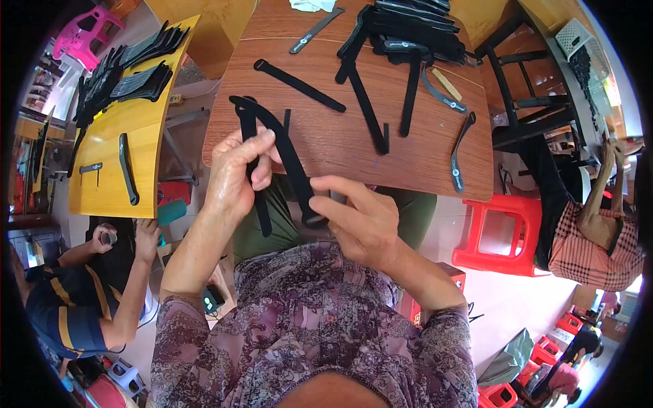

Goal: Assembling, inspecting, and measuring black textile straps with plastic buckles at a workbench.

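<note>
L hand (235,163) pinches black strap (294,163) btwn thumb & fingers, nr upper bend. R hand (364,221): 2 fingertips touch same strap nr lower end; thumb hidden, can't tell if grip's closed. Strap slants down across near edge of brown tbl (422,163). 2nd black length (263,212) hangs below L hand, can't tell if same pc. On brown tbl: loose straps (299,85), strap pile (418,30) at far side. Yellow tbl (102,194) to L w/ more strap stacks (143,81). Red stool (530,231) to R.
</note>
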